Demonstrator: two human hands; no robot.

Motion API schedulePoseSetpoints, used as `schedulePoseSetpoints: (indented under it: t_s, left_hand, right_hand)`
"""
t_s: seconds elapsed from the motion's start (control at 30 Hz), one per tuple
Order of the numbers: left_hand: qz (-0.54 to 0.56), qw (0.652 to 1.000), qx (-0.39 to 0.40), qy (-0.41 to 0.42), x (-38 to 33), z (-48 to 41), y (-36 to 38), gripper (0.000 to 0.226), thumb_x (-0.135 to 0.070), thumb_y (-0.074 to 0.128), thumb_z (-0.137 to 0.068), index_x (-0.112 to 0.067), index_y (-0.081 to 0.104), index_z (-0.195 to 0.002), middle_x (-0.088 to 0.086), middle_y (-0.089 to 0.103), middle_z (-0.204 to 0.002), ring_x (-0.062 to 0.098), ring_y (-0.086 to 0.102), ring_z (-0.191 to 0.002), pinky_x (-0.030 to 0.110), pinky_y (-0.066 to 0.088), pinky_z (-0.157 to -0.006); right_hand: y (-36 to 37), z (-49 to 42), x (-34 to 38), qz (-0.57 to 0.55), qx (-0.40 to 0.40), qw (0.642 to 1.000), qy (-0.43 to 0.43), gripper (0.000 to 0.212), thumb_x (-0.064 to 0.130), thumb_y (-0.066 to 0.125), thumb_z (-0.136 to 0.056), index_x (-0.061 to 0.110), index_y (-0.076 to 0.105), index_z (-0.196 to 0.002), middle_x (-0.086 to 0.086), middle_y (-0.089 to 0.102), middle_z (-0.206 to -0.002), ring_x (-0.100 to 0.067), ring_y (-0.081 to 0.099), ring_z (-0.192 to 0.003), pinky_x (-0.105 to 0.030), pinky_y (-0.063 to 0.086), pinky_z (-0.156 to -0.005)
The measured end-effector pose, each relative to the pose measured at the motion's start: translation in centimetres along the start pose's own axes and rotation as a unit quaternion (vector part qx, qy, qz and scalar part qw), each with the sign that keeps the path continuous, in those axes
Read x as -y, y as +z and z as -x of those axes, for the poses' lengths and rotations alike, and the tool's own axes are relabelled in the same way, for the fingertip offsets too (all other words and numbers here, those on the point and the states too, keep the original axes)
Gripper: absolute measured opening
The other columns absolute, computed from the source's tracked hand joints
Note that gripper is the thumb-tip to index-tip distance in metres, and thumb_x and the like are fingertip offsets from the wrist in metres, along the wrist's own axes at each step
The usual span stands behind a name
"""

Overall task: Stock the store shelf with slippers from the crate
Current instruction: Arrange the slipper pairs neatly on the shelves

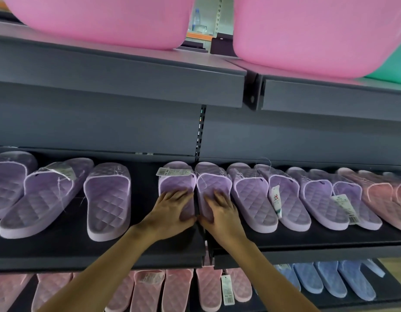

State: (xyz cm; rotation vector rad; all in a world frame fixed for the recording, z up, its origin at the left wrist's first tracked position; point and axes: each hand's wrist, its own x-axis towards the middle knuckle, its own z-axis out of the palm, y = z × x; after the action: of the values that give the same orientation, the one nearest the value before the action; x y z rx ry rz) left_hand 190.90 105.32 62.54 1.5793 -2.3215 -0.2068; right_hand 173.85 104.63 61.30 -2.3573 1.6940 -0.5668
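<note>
Head view: left hand [172, 210] and right hand [221, 212] are both flat with fingers spread, gripping nothing — each presses the heel end of one lilac slipper, left slipper [175, 179] and right slipper [214, 179], lying toes-to-back on the middle shelf [150, 248]. They sit side by side, touching, straddling the seam [205, 248] between two shelf boards. Looks like squaring-up — palms on heels to push them back in line with the neighbouring pairs [251, 194] on the right. Hang tag [170, 171] lies over the left strap, facing the front. Crate not in view
</note>
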Motion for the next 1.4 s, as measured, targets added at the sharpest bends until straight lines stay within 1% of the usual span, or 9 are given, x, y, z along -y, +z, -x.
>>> schedulePoseSetpoints:
  t_s: [0.2, 0.47, 0.8, 0.93, 1.03, 1.13, 1.2, 1.27, 1.4]
  left_hand:
    - [0.017, 1.0, -0.019, 0.009, 0.5, 0.2, 0.3, 0.097, -0.069, 0.019, -0.06, -0.022, 0.024, -0.145, -0.007, 0.023, -0.152, 0.012, 0.017, -0.141, 0.019, 0.0, -0.107]
    - [0.004, 1.0, -0.022, 0.014, 1.2, 0.1, 0.9, 0.093, -0.068, 0.019, -0.065, -0.022, 0.022, -0.146, -0.005, 0.021, -0.153, 0.012, 0.013, -0.143, 0.029, 0.004, -0.115]
    - [-0.003, 1.0, -0.001, 0.013, 1.8, -0.2, 0.8, 0.099, -0.078, 0.019, -0.064, -0.023, 0.02, -0.146, -0.005, 0.022, -0.153, 0.009, 0.014, -0.142, 0.024, 0.004, -0.114]
    - [-0.028, 1.0, -0.002, 0.002, 1.2, 0.4, 0.1, 0.121, -0.092, -0.008, -0.052, -0.022, 0.021, -0.146, -0.005, 0.022, -0.153, 0.012, 0.017, -0.142, 0.022, 0.006, -0.112]
    - [-0.046, 0.999, -0.011, -0.024, 0.7, 1.6, -1.1, 0.126, -0.093, -0.009, -0.047, -0.023, 0.025, -0.145, -0.006, 0.026, -0.152, 0.012, 0.025, -0.139, 0.024, 0.015, -0.112]
    - [-0.039, 0.997, -0.052, -0.043, 1.3, 3.5, -2.2, 0.114, -0.092, -0.004, -0.056, -0.025, 0.036, -0.14, -0.007, 0.037, -0.146, 0.013, 0.039, -0.13, 0.026, 0.026, -0.108]
    - [-0.016, 0.995, -0.074, -0.064, 2.2, 4.8, -2.9, 0.104, -0.088, 0.0, -0.065, -0.026, 0.043, -0.136, -0.006, 0.042, -0.142, 0.015, 0.043, -0.127, 0.033, 0.034, -0.108]
    - [-0.01, 0.991, -0.105, -0.083, 3.1, 6.2, -3.6, 0.096, -0.085, 0.009, -0.071, -0.023, 0.049, -0.132, -0.003, 0.046, -0.14, 0.018, 0.046, -0.126, 0.038, 0.037, -0.106]
    - [-0.007, 0.978, -0.167, -0.126, 4.5, 9.1, -5.8, 0.078, -0.066, 0.028, -0.072, -0.019, 0.052, -0.13, -0.001, 0.05, -0.136, 0.019, 0.047, -0.124, 0.028, 0.033, -0.103]
  right_hand:
    - [0.1, 0.0, -0.1, 0.02, 0.024, 1.0, 0.0, 0.098, 0.067, 0.009, -0.061, 0.022, 0.026, -0.146, -0.006, 0.015, -0.156, -0.026, 0.003, -0.146, -0.042, 0.016, -0.114]
    - [0.3, -0.5, 0.0, 0.037, 0.039, 0.998, -0.019, 0.068, 0.043, 0.051, -0.09, 0.02, 0.022, -0.147, -0.007, 0.011, -0.157, -0.027, 0.001, -0.145, -0.044, 0.015, -0.116]
    - [0.0, -0.4, 0.1, 0.05, 0.051, 0.997, -0.027, 0.068, 0.041, 0.05, -0.09, 0.02, 0.019, -0.147, -0.007, 0.009, -0.157, -0.027, 0.0, -0.145, -0.044, 0.016, -0.116]
    - [-1.0, -0.4, 0.0, 0.066, 0.077, 0.994, -0.033, 0.07, 0.05, 0.044, -0.092, 0.021, 0.015, -0.148, -0.006, 0.006, -0.158, -0.024, 0.0, -0.145, -0.046, 0.016, -0.116]
    - [-2.5, 0.1, 0.0, 0.072, 0.044, 0.995, -0.054, 0.065, 0.051, 0.044, -0.091, 0.022, 0.025, -0.146, -0.006, 0.022, -0.154, -0.023, 0.017, -0.143, -0.043, 0.016, -0.114]
    - [-3.5, 0.6, 0.3, 0.06, -0.067, 0.99, -0.109, 0.055, 0.044, 0.054, -0.084, 0.014, 0.052, -0.13, -0.01, 0.055, -0.131, -0.031, 0.052, -0.121, -0.044, 0.039, -0.101]
    - [-3.6, 0.5, 0.8, 0.043, -0.098, 0.986, -0.129, 0.049, 0.037, 0.064, -0.081, 0.012, 0.057, -0.124, -0.01, 0.061, -0.123, -0.03, 0.059, -0.112, -0.043, 0.045, -0.094]
    - [-3.6, 0.2, 1.9, 0.028, -0.09, 0.985, -0.145, 0.049, 0.037, 0.062, -0.083, 0.013, 0.056, -0.126, -0.01, 0.059, -0.127, -0.029, 0.057, -0.115, -0.043, 0.044, -0.097]
    - [-2.9, -0.4, 4.8, -0.001, -0.029, 0.985, -0.172, 0.055, 0.04, 0.052, -0.092, 0.018, 0.038, -0.14, -0.005, 0.037, -0.148, -0.022, 0.031, -0.138, -0.036, 0.023, -0.112]
